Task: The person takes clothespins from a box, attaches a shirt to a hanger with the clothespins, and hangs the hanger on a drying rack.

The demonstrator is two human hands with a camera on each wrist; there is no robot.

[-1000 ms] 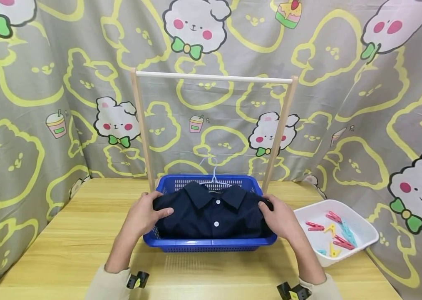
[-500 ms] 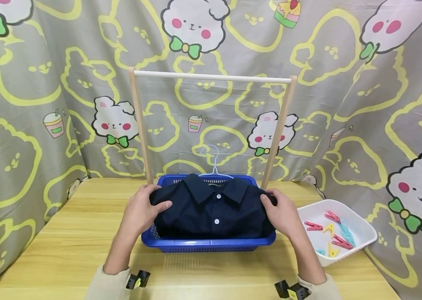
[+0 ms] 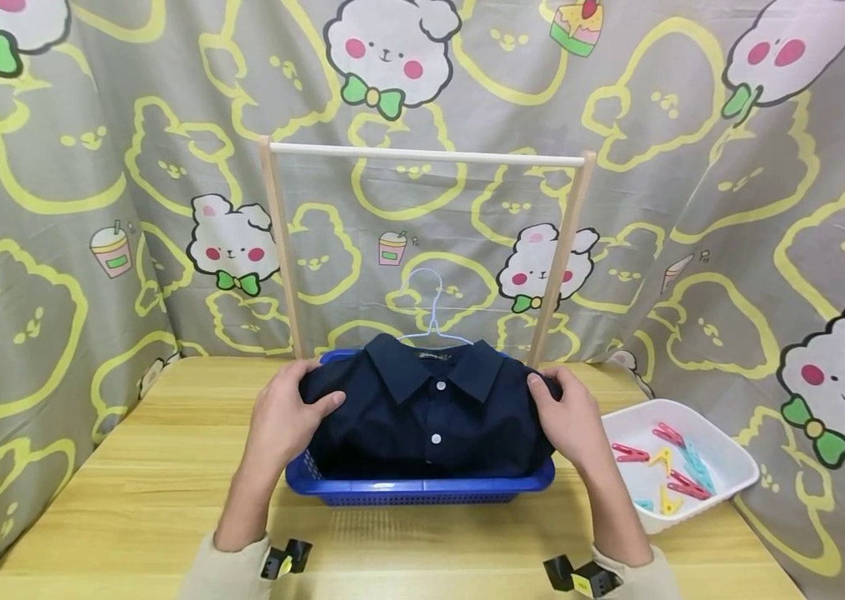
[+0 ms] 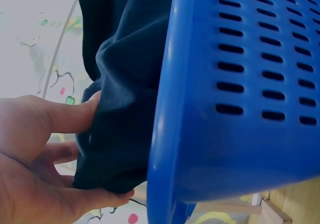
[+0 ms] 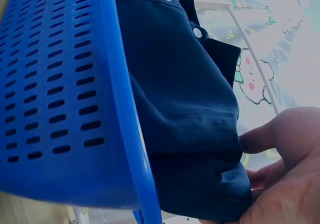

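A dark navy shirt (image 3: 400, 425) with a collar and white buttons sits partly inside a blue slotted basket (image 3: 422, 487). In its neck is a pale wire hanger (image 3: 434, 317), whose hook rises above the collar. My left hand (image 3: 283, 412) grips the shirt's left shoulder, thumb in front and fingers behind; the left wrist view shows this hand (image 4: 45, 159) just outside the basket rim. On the other side my right hand (image 3: 572, 417) grips the right shoulder the same way, also visible in the right wrist view. The shirt's lower part is hidden in the basket.
Behind the basket stands a rack with wooden posts (image 3: 283, 250) and a white top bar (image 3: 422, 153). A white tray (image 3: 741, 475) holding several red, yellow and teal clothespins lies right of my right arm. Patterned curtains (image 3: 392, 200) surround the wooden table (image 3: 130, 483).
Both hands have risen slightly with the shirt. Its collar now stands higher above the basket, and the hanger hook has gone up and shows more clearly.
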